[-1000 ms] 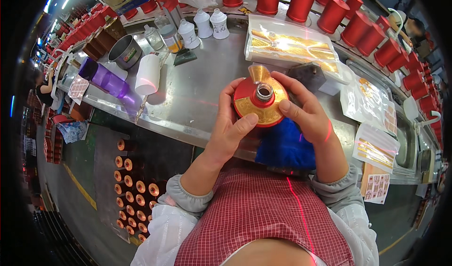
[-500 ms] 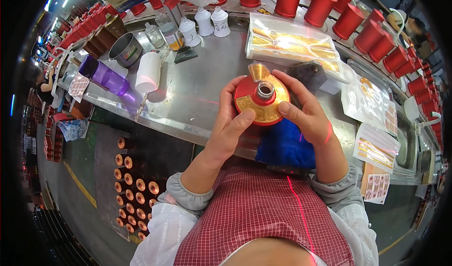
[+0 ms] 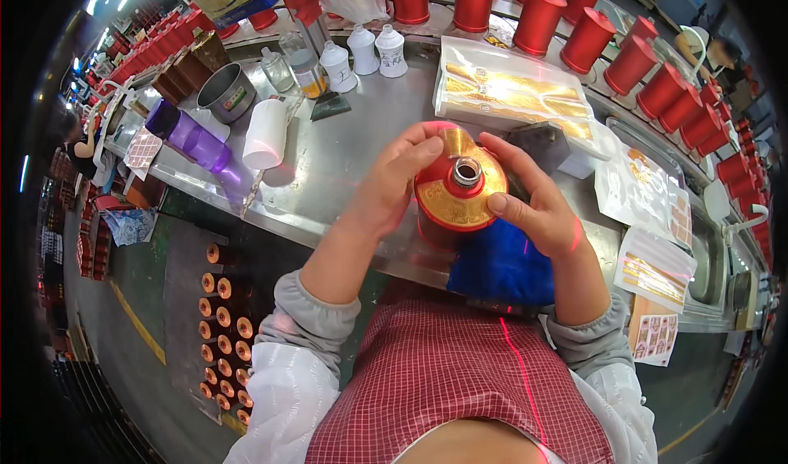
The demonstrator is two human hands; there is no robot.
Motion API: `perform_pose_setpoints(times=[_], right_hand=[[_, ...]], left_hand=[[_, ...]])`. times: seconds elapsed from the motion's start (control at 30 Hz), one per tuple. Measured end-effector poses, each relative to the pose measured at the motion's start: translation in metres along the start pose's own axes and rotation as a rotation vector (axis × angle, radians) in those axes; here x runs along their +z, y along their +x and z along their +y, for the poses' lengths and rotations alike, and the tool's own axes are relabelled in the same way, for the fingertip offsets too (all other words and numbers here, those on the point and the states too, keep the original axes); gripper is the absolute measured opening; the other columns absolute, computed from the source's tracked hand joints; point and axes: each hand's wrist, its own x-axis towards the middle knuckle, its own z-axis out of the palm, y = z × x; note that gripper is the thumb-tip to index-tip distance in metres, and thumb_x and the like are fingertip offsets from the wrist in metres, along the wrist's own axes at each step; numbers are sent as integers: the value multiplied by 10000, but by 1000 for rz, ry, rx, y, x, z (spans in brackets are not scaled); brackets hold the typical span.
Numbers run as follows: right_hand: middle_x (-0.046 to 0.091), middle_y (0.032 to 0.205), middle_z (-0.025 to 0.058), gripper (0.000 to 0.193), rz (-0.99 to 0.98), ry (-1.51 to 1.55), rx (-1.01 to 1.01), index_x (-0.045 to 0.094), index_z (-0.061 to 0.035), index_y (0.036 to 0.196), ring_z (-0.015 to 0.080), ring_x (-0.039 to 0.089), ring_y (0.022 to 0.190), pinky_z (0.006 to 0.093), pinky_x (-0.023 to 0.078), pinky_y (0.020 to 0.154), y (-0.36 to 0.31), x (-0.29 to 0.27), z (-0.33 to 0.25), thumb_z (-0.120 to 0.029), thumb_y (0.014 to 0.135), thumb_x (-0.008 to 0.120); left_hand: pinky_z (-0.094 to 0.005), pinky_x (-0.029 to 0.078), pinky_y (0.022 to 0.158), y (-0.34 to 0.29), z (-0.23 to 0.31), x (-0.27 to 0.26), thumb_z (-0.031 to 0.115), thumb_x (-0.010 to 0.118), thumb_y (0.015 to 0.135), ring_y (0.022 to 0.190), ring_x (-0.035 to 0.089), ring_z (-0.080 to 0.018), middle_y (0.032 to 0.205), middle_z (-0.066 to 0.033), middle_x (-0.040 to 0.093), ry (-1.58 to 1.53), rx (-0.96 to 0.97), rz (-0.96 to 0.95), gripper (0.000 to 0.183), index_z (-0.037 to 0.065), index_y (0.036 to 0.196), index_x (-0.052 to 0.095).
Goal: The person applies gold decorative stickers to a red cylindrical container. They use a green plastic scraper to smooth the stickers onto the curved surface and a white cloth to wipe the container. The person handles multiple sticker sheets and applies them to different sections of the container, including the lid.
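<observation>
A red bottle (image 3: 443, 228) with a bare threaded metal neck stands upright before me at the bench's near edge. Around its shoulder curves a gold label (image 3: 460, 208), one end of which sticks up at the far left side. My left hand (image 3: 402, 173) is closed, thumb and fingers pinching that raised end. With its fingers round the bottle's right side, my right hand (image 3: 542, 210) grips it, the thumb pressing on the label near the shoulder. A blue cloth (image 3: 502, 263) lies beside the bottle, below my right hand.
Farther back on the metal bench (image 3: 353, 148) are a clear-wrapped stack of gold labels (image 3: 513, 86), white bottles (image 3: 362, 50), a white roll (image 3: 265, 133) and a purple drinking bottle (image 3: 189, 140). Red bottles (image 3: 588, 37) line a conveyor behind. Copper-topped bottles (image 3: 224, 288) stand low on the left.
My left hand has moved up from the bottle's near left side to the label's raised end. My right hand keeps its hold on the right side.
</observation>
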Motion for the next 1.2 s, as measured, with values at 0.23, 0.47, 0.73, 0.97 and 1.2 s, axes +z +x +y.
perform_pose_setpoints(times=[0.23, 0.47, 0.73, 0.97, 1.2], right_hand=[[518, 1304, 132, 708, -38, -32, -7, 390, 2, 1402, 193, 439, 1257, 332, 341, 1061, 12, -10, -1, -343, 867, 701], [549, 1203, 71, 442, 33, 3, -115, 523, -11, 1181, 136, 482, 1141, 302, 378, 1012, 14, -7, 9, -296, 888, 687], [541, 1164, 40, 450, 52, 190, 26, 498, -31, 1178, 118, 473, 1111, 285, 394, 962, 11, -3, 13, -286, 872, 708], [517, 1130, 26, 522, 26, 151, -9, 449, -52, 1209, 109, 478, 1078, 279, 392, 952, 7, 1, 12, -304, 849, 731], [505, 1155, 38, 547, 17, 137, 15, 443, -41, 1225, 116, 467, 1104, 282, 373, 973, 10, 2, 6, -281, 835, 741]], left_hand=[[-195, 418, 682, 11, 36, 5, 178, 611, 902, 779, 534, -40, 819, 23, 569, 529, 115, -77, 139, 57, 919, 545], [-204, 419, 721, 19, 34, 0, 210, 585, 926, 769, 515, -44, 818, 22, 559, 627, 165, -74, 165, 50, 919, 546], [-333, 362, 1020, -17, -14, 1, 310, 597, 918, 1190, 469, -184, 1239, -124, 517, 9, 253, 62, 489, 5, 1267, 441], [-351, 329, 1076, -39, -30, 15, 313, 652, 864, 1255, 437, -201, 1342, -126, 444, 12, 196, 63, 733, 5, 1408, 269], [-352, 333, 1074, -38, -30, 12, 306, 656, 864, 1266, 430, -208, 1345, -136, 439, 31, 209, 68, 737, 4, 1409, 262]])
